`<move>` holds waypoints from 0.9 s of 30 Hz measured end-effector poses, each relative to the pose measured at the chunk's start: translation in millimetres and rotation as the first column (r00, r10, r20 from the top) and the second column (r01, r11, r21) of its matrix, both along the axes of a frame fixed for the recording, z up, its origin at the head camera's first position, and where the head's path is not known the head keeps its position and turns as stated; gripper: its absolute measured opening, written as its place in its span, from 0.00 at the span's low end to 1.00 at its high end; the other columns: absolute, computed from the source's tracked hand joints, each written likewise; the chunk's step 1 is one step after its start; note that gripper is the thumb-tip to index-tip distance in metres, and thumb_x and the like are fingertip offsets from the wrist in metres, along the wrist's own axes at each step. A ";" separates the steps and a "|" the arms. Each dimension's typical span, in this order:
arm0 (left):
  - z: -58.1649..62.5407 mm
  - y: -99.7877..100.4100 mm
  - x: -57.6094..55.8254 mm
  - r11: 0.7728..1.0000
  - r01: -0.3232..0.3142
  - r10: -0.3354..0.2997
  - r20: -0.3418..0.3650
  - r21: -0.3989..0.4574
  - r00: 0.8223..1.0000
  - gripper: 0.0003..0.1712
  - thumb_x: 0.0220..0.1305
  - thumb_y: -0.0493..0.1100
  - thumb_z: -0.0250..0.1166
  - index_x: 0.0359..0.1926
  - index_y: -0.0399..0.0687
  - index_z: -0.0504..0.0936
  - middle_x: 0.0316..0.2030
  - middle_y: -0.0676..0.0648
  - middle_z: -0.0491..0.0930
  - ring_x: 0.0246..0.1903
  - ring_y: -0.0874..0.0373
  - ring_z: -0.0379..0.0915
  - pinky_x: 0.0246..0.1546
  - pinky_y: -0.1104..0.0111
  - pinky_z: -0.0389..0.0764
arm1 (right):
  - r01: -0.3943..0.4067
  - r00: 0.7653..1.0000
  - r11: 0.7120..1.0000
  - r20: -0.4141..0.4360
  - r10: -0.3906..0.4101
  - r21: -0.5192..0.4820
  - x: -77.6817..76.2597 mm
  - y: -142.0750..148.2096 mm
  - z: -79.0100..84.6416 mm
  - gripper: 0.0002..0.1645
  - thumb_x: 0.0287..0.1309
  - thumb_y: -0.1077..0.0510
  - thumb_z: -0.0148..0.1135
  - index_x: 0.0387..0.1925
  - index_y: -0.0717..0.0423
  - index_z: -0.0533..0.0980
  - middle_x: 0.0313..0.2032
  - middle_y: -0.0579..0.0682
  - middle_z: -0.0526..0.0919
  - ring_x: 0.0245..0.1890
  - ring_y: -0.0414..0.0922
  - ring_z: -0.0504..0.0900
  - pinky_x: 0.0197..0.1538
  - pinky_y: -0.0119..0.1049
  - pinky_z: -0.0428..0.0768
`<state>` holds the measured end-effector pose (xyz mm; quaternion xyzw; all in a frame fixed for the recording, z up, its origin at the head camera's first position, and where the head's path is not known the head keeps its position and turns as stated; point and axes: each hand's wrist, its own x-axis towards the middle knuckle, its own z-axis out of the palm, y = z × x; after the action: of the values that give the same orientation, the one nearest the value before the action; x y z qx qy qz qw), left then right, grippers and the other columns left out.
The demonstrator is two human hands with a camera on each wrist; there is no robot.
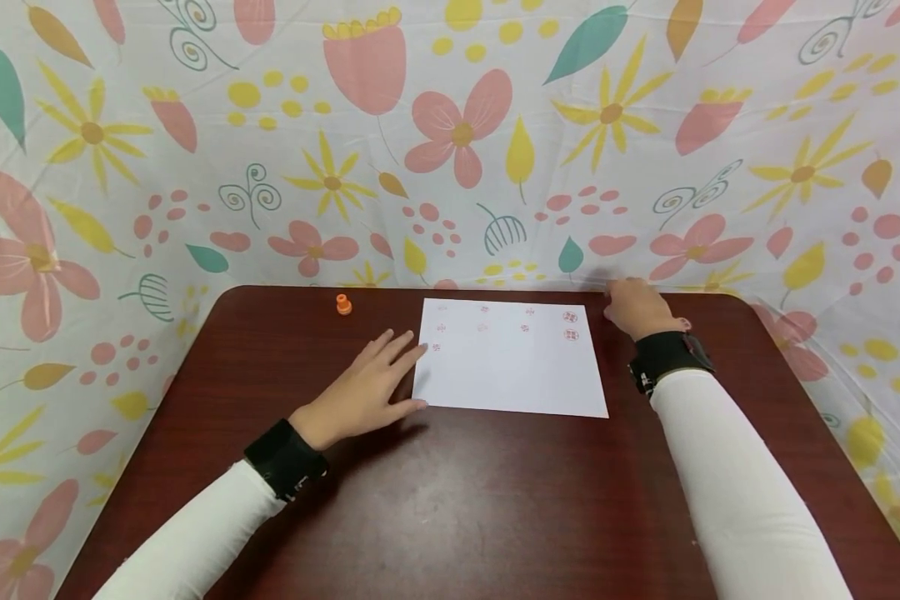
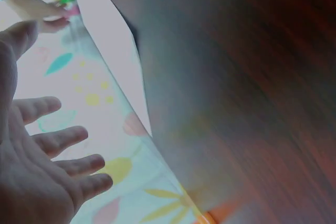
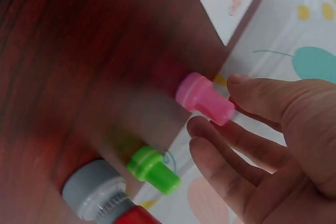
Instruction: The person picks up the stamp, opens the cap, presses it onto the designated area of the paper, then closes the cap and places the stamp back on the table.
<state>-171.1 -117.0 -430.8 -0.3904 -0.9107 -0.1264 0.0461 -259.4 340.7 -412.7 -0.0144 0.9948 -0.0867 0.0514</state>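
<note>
My left hand [image 1: 367,387] has its fingers spread at the left edge of a white sheet of paper [image 1: 510,375], some fingertips over that edge. Red round stamp prints [image 1: 571,317] mark the paper's upper part. Beyond the sheet's upper right corner is my right hand [image 1: 637,308]. In the right wrist view, its thumb and fingers stand apart around the handle end of a pink stamp [image 3: 202,98] on the table; no firm grip shows. A green stamp [image 3: 152,169] and a larger grey-and-red stamp [image 3: 97,187] stand beside it. My right hand hides these stamps in the head view.
A small orange stamp [image 1: 343,304] stands near the back left of the dark wooden table [image 1: 450,508]. A flowered cloth [image 1: 457,208] hangs behind the table's back edge and along its sides.
</note>
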 end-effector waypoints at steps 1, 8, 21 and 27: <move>0.2 2.4 3.0 1.000 0.013 -0.013 -0.002 -0.001 1.000 0.47 0.69 0.65 0.66 0.78 0.45 0.63 0.75 0.33 0.64 0.76 0.32 0.56 0.76 0.42 0.60 | 0.000 1.000 1.000 0.004 0.000 0.002 -0.7 0.4 -1.5 0.16 0.66 0.66 0.60 0.52 0.71 0.77 0.51 0.73 0.81 0.50 0.69 0.80 0.50 0.66 0.80; -0.9 18.2 18.9 0.997 0.058 -0.059 -0.017 -0.045 0.998 0.45 0.70 0.65 0.64 0.77 0.46 0.65 0.72 0.34 0.69 0.73 0.31 0.61 0.75 0.44 0.64 | 0.005 1.000 1.000 -0.014 -0.006 -0.015 -1.2 0.8 -10.5 0.04 0.66 0.67 0.60 0.38 0.68 0.76 0.37 0.68 0.82 0.35 0.62 0.80 0.38 0.58 0.81; -0.9 34.4 34.9 0.995 0.019 -0.030 0.118 0.095 0.992 0.41 0.71 0.61 0.65 0.75 0.44 0.68 0.69 0.37 0.72 0.71 0.41 0.66 0.71 0.50 0.71 | -0.079 0.990 0.995 -0.115 0.085 0.061 5.0 1.8 -21.9 0.05 0.65 0.70 0.60 0.36 0.71 0.73 0.36 0.70 0.79 0.35 0.66 0.83 0.38 0.59 0.83; 4.5 43.0 37.0 0.973 -0.027 0.003 0.106 0.231 0.994 0.34 0.72 0.55 0.67 0.71 0.44 0.73 0.66 0.42 0.75 0.67 0.47 0.70 0.66 0.57 0.77 | -0.140 0.975 0.988 -0.168 0.148 0.062 13.3 -11.0 -8.4 0.05 0.64 0.69 0.65 0.36 0.71 0.77 0.33 0.66 0.79 0.35 0.60 0.80 0.39 0.54 0.82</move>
<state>-134.1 -74.0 -426.4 -0.3682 -0.8938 -0.2520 0.0446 -246.1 329.7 -421.1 -0.0925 0.9937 -0.0565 -0.0282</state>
